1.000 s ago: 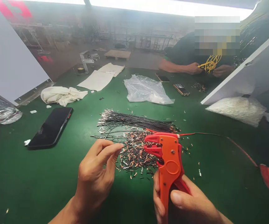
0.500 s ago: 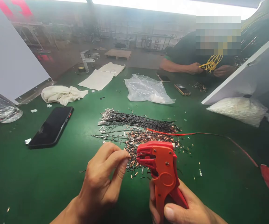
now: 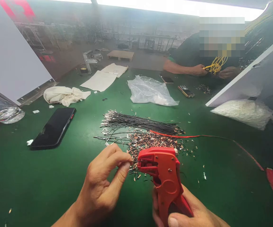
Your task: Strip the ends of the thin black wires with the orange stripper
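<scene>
My left hand point(image 3: 108, 179) pinches a thin black wire point(image 3: 134, 161) between thumb and forefinger. The wire's far end goes into the jaws of a red wire stripper point(image 3: 164, 176). My right hand point(image 3: 190, 209) is closed around the stripper's handles, holding it upright with the jaws facing left. Just behind the tool lies a heap of cut wire ends point(image 3: 148, 140), black with copper showing. Beyond the heap is a bundle of black wires point(image 3: 141, 121) with metal terminals at their left ends.
A black phone point(image 3: 53, 127) and a white cloth point(image 3: 65, 95) lie at left. Plastic bags point(image 3: 151, 90), papers point(image 3: 99, 80) and a red strip point(image 3: 174, 136) are on the green table point(image 3: 79, 176). Across it, a person's hands point(image 3: 201, 70) hold yellow wires point(image 3: 218, 64).
The wire stripper has dipped slightly in view, and more black wire shows between my left fingers and its jaws. Both hands keep their grips.
</scene>
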Motion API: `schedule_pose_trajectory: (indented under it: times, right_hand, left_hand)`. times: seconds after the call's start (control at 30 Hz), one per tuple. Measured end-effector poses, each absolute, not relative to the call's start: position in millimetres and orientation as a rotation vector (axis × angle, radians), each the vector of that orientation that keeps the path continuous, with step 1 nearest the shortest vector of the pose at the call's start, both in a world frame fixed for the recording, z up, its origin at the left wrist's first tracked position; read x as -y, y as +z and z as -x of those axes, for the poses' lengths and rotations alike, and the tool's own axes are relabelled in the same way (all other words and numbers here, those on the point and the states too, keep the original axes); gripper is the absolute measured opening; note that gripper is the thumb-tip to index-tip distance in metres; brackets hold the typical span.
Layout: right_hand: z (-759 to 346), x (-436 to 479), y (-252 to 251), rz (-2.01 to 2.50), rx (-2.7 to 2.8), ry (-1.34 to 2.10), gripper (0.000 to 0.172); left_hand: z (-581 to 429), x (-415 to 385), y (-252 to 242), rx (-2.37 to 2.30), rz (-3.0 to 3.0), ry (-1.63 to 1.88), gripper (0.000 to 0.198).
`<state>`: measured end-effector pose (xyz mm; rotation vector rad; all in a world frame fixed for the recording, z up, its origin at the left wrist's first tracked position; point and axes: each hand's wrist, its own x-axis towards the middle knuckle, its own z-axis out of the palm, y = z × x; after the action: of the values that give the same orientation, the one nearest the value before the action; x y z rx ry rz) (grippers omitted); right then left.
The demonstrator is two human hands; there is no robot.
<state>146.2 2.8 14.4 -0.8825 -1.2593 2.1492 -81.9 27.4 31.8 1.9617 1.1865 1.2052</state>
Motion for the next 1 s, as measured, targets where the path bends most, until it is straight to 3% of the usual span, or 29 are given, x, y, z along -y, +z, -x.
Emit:
schedule_pose_trajectory:
  times: [0.6,0.87,1.0]
  right_hand:
    - [-151.3,1.6,4.0,0.798,1.238,2.225,0.038]
    - [-159.3,9.4,-13.6,0.901,1.199,2.169,0.056]
    - [-157.3,10.0,-20.0,0.881,1.232,2.137,0.052]
  left_hand:
    - [85.2,-23.3,36.1,-1.096,-1.984,1.128,0.02]
    - [83.8,-24.1,35.9,-1.083,-1.996,1.137,0.02]
    - [84.2,-24.5,35.0,-1.097,-1.99,1.129,0.02]
